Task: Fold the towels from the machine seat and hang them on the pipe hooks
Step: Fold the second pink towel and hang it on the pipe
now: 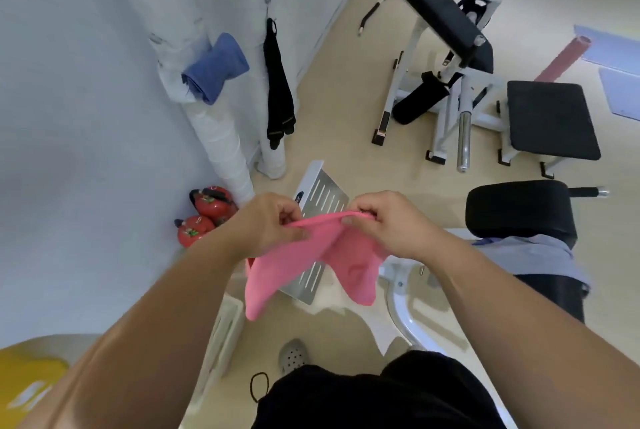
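From the head camera, the left hand (pixel 268 224) and right hand (pixel 388 224) are both pinched shut on the top hem of a pink towel (pixel 304 266), held near the chest, above a slotted metal footplate (pixel 320 200). Its two lower corners droop apart. The towel looks light, soft and limp, so it should sag wherever unsupported; taking it by the corners of the hem seems the best hold for a square fold. Far left, a folded blue towel (pixel 214 66) and a black towel (pixel 278 89) hang on the white wrapped pipes (pixel 225 148). On the seat at right lies a grey-blue towel (pixel 530 252).
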Demonstrator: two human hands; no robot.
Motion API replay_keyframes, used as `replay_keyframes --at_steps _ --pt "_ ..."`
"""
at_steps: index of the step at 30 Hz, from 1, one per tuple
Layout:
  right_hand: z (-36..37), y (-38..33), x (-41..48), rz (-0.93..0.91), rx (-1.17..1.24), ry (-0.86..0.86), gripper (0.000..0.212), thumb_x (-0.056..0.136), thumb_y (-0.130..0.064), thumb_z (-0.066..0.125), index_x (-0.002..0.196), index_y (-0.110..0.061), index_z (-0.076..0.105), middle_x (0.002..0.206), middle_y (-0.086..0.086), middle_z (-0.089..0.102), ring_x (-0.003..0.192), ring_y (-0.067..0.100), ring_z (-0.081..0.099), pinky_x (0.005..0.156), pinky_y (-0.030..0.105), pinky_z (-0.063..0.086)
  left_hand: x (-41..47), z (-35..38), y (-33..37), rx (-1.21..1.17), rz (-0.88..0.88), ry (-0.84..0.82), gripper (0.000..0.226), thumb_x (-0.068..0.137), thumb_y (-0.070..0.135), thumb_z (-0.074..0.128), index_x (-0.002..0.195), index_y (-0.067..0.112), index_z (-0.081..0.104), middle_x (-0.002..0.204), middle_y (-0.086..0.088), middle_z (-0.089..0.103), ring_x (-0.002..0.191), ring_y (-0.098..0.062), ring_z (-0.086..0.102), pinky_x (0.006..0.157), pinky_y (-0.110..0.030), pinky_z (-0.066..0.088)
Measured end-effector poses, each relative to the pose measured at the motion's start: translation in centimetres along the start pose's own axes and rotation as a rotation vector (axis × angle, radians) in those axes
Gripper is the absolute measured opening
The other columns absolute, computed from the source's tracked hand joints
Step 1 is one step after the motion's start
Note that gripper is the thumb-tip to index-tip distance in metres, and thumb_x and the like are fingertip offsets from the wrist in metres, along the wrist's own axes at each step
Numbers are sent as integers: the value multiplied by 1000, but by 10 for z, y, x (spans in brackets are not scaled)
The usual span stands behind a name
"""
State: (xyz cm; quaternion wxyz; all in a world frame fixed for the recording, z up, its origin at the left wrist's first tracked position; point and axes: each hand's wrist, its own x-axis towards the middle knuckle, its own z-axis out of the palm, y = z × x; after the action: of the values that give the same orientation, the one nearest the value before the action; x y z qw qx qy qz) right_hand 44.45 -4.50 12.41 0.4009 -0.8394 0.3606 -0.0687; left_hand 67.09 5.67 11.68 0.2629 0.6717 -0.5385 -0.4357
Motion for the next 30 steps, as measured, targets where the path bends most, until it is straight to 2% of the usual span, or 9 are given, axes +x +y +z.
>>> replay_keyframes --at_steps 2,5,8,12,15,18,21,24,30 --pt "-7 -2 -4 40 21 12 21 95 -28 69 77 -16 70 71 3 66 63 6 54 62 26 45 -6 -15 -22 -65 -113 -46 15 83 14 81 75 8 71 61 2 67 50 -2 60 52 -18 46" --pt "-18 1 -9 121 88 57 21 90 -28 75 73 -15 71 72 5 69 62 3 55 59 17 45 -16 -39 -59 -103 -222 -26 18 81 18 84 72 11 70 71 -11 71 63 -22 69 63 -39 58" --pt "-26 16 -8 212 113 184 20 89 -29 75 79 -12 75 75 8 69 66 8 55 61 21 43 -27 -54 -90 -44 -287 10 20 79 23 85 70 13 70 75 -23 69 69 -40 68 73 -54 58" --pt "-30 45 -3 377 -80 320 32 91 -42 70 72 -15 71 67 -1 63 69 18 57 60 30 42 -40 -54 -114 -84 -355 170 12 86 15 79 78 9 72 74 -11 67 71 -28 60 70 -36 51" --pt "-31 60 0 533 -255 325 56 92 -57 60 67 -8 66 66 10 62 72 30 62 63 37 47 -44 -48 -118 -155 -412 315 20 90 15 75 80 -2 69 60 -10 61 50 -12 55 46 -15 42" --pt "-27 64 10 631 -253 259 55 96 -57 52 78 -7 68 79 12 68 79 32 64 71 38 51 -40 -39 -111 -156 -446 391 23 93 22 72 78 4 69 50 -12 52 39 -19 45 39 -18 37" --pt "-9 49 23 607 -30 214 22 96 -36 58 110 -20 65 93 5 67 80 24 61 70 30 47 -25 -18 -84 -186 -416 411 15 91 22 69 77 18 72 69 -14 66 56 -25 63 51 -32 55" --pt "12 22 30 489 309 148 35 94 -16 55 123 -34 56 73 0 58 56 14 52 51 22 39 -6 10 -53 -265 -388 407 14 91 24 69 81 17 75 77 -10 71 71 -24 65 66 -42 61" --pt "35 -13 32 207 446 -58 36 102 -13 50 128 -34 64 93 7 72 83 25 69 80 27 56 18 44 4 -492 -228 220 17 99 15 61 96 9 77 96 -18 77 84 -22 68 83 -39 57"
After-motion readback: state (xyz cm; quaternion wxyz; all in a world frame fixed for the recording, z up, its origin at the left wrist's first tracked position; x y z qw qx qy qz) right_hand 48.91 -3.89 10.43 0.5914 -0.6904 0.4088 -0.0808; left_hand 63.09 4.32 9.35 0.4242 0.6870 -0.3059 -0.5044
